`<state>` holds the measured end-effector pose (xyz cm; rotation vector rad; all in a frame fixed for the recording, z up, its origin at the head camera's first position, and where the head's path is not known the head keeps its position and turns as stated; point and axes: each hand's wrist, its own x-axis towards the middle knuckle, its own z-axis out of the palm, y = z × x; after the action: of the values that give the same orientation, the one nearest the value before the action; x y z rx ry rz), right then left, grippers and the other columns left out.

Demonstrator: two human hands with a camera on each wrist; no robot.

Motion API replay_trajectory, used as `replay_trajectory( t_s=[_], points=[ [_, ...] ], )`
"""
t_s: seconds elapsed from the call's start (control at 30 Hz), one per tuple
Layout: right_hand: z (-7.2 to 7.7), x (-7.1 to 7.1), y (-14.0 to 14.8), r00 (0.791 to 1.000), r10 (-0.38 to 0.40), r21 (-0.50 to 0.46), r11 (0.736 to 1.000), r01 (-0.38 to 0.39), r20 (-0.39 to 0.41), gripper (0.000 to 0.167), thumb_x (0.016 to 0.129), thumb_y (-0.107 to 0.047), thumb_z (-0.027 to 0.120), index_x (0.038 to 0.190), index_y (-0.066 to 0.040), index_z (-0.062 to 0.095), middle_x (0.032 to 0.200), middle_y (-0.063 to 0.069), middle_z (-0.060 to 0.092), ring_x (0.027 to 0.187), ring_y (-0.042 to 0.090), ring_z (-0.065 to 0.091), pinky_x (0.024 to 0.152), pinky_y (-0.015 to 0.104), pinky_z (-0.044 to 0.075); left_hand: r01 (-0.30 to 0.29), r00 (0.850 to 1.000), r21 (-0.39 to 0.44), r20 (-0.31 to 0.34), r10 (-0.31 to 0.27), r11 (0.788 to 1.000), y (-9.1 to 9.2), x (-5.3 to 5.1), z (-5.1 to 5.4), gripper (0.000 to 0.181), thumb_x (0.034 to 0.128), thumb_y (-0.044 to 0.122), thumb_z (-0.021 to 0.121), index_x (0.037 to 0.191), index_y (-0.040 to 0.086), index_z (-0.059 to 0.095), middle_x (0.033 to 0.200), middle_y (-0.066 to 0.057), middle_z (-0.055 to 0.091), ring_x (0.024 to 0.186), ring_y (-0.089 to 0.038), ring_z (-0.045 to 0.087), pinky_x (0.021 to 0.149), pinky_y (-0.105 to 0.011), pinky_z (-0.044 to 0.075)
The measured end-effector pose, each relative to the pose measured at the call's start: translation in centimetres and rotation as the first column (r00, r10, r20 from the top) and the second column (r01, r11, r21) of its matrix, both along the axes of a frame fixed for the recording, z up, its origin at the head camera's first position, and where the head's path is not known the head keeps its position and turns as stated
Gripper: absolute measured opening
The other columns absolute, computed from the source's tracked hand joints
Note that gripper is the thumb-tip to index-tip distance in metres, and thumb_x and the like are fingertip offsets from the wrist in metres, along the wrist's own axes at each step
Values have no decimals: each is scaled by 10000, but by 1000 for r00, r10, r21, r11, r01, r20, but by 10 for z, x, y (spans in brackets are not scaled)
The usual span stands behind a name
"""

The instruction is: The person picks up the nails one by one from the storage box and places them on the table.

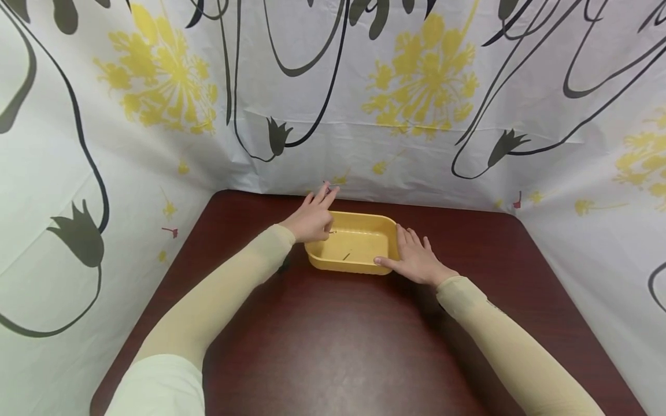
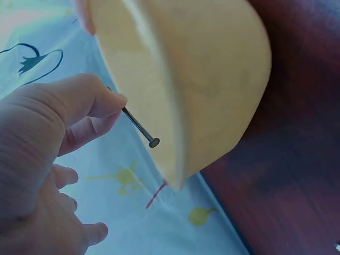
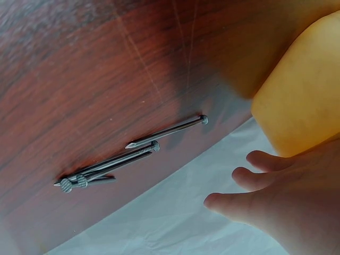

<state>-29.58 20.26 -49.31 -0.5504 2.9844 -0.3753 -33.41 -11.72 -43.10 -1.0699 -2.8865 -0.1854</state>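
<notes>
My left hand (image 1: 312, 222) is over the left end of a yellow plastic tray (image 1: 355, 267). In the left wrist view its thumb and index finger pinch a dark metal nail (image 2: 139, 126), head pointing away from the fingers, beside the tray's wall. The other fingers are spread. Inside the tray lies a thin dark nail-like piece (image 1: 346, 256). At the tray's right end rests my right hand (image 1: 414, 257), thumb at the near rim, fingers extended along the outer side. Several loose nails (image 3: 117, 162) lie on the table in the right wrist view.
The dark reddish-brown table (image 1: 343, 346) has rounded back corners. A white cloth (image 1: 333, 115) with yellow flowers and dark stems hangs behind the table and along both sides.
</notes>
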Motion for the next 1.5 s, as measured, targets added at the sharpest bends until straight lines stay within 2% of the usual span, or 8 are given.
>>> replay_trajectory(
  t_s=[0.17, 0.33, 0.47, 0.7, 1.0, 1.13, 1.3, 1.5],
  points=[
    [0, 0, 0, 1000, 6, -5, 1000, -6, -3, 1269, 799, -912, 391, 1604, 3, 35, 1666, 189, 83, 1504, 426, 106, 1119, 707, 41, -28, 1000, 34, -4, 28, 999, -9, 0, 11, 229, 857, 187, 752, 660, 259, 661, 1682, -136, -9, 1481, -320, -261, 1151, -661, 78],
    [-1, 0, 0, 1000, 5, -4, 1000, -5, 2, 1268, 798, -914, 386, 1607, -8, 22, 1668, 182, 77, 1507, 422, 100, 1122, 704, 38, -63, 998, 36, -3, 63, 997, -20, -1, 16, 209, 861, 195, 746, 682, 265, 665, 1683, -119, -26, 1458, -292, -312, 1145, -673, 62],
    [-1, 0, 0, 1000, 5, 0, 1000, -5, 5, 1266, 801, -912, 385, 1607, -10, 13, 1668, 183, 74, 1507, 421, 97, 1122, 703, 36, -84, 996, 42, -11, 85, 996, -30, 0, 18, 224, 862, 176, 734, 671, 264, 658, 1682, -136, -1, 1469, -305, -294, 1141, -681, 54],
    [-1, 1, -1, 1000, 10, 6, 1000, -10, 6, 1261, 807, -908, 383, 1606, -6, 13, 1669, 182, 74, 1506, 422, 103, 1124, 701, 43, -117, 993, 46, 23, 116, 992, -50, 0, 16, 246, 848, 169, 748, 640, 257, 650, 1680, -139, 3, 1494, -357, -226, 1137, -687, 26],
    [-1, 2, -1, 1000, 12, 1, 1000, -12, 11, 1258, 810, -903, 391, 1606, -8, 4, 1670, 178, 67, 1508, 418, 93, 1124, 701, 36, -153, 986, 22, 73, 151, 988, -73, -3, 2, 249, 840, 197, 769, 627, 264, 658, 1679, -124, -38, 1484, -339, -259, 1124, -704, 2],
    [-2, 1, 0, 1000, 10, 4, 1000, -10, 15, 1256, 811, -903, 387, 1607, -17, -10, 1674, 168, 51, 1511, 416, 82, 1126, 697, 31, -173, 980, -13, 99, 173, 985, -83, -2, -12, 251, 838, 197, 776, 628, 259, 653, 1680, -150, -9, 1469, -313, -297, 1116, -714, 0],
    [-1, 1, 1, 1000, 11, 6, 1000, -11, 17, 1252, 814, -901, 389, 1607, -20, -12, 1673, 169, 55, 1511, 414, 84, 1128, 695, 30, -213, 965, -69, 139, 221, 975, -96, -2, -34, 236, 844, 204, 771, 644, 260, 659, 1676, -164, -14, 1444, -294, -342, 1109, -725, 10],
    [0, 2, 1, 1000, 8, 3, 1000, -8, 18, 1252, 816, -895, 401, 1607, -19, -20, 1669, 183, 63, 1509, 421, 88, 1127, 694, 27, -244, 951, -64, 180, 252, 968, -106, -4, -48, 224, 846, 197, 782, 659, 238, 667, 1674, -161, -24, 1442, -299, -344, 1104, -725, -22]
  ],
)
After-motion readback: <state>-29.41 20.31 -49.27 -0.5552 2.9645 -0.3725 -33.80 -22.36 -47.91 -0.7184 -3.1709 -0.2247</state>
